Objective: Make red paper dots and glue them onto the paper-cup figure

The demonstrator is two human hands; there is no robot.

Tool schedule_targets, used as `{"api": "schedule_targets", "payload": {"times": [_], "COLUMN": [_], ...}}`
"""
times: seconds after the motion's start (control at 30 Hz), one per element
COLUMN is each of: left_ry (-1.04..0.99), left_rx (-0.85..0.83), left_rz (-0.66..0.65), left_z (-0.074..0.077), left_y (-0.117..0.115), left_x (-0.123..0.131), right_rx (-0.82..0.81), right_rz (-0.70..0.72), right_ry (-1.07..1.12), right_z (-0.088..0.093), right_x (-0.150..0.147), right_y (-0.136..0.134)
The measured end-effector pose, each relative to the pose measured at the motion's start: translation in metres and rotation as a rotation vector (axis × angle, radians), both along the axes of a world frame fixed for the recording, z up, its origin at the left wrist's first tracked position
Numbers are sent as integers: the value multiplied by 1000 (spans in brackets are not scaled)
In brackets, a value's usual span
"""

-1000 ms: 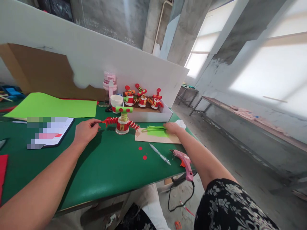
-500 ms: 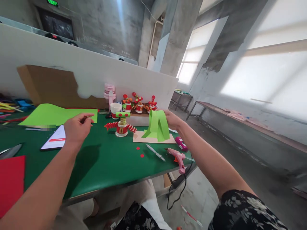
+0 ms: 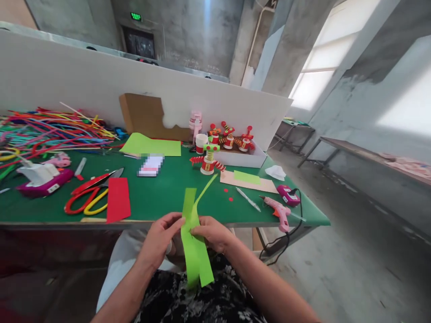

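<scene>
Over my lap, in front of the table's near edge, I hold green paper strips (image 3: 193, 253) with both hands. My left hand (image 3: 161, 240) pinches them from the left, thumb on top. From the right, my right hand (image 3: 212, 233) grips the same strips between thumb and fingers. The strips overlap and splay apart at both ends. Beyond them on the table stands a paper-cup figure (image 3: 207, 165) with folded red arms and a green crosspiece on top. A white pen (image 3: 248, 199) and small red paper dots (image 3: 230, 199) lie to its right.
Orange-and-yellow scissors (image 3: 90, 194) and red paper (image 3: 118, 199) lie at the left near edge. A pink glue gun (image 3: 279, 211) with a trailing cord rests at the right. Behind are a white box (image 3: 242, 159) of finished figures, green paper (image 3: 151, 145) and heaped pipe cleaners (image 3: 57, 128).
The green strips have come from over the cardboard to my lap in my right hand. My left hand has left the phone area and now grips them too. The view has swung left.
</scene>
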State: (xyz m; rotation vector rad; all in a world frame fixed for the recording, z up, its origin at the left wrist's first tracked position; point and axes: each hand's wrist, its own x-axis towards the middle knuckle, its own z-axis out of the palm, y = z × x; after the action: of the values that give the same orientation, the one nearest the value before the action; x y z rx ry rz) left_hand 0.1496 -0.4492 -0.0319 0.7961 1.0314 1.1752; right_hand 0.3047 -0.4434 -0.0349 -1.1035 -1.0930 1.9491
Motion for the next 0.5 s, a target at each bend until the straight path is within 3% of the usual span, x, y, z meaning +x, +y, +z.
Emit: {"api": "schedule_targets", "payload": {"times": [0.27,0.5], "left_ry": [-54,-161], "left_rx": [-65,-81], "left_rz": [29,76], "left_z": [-7,2], "left_y": [-4,-15], "left_x": [9,14], "right_rx": [-33,139], "right_rz": [-111,-84], "right_ry": [11,-59], "right_z": [-11,-14], "right_x": [-5,6], "right_y": [-9,-9]}}
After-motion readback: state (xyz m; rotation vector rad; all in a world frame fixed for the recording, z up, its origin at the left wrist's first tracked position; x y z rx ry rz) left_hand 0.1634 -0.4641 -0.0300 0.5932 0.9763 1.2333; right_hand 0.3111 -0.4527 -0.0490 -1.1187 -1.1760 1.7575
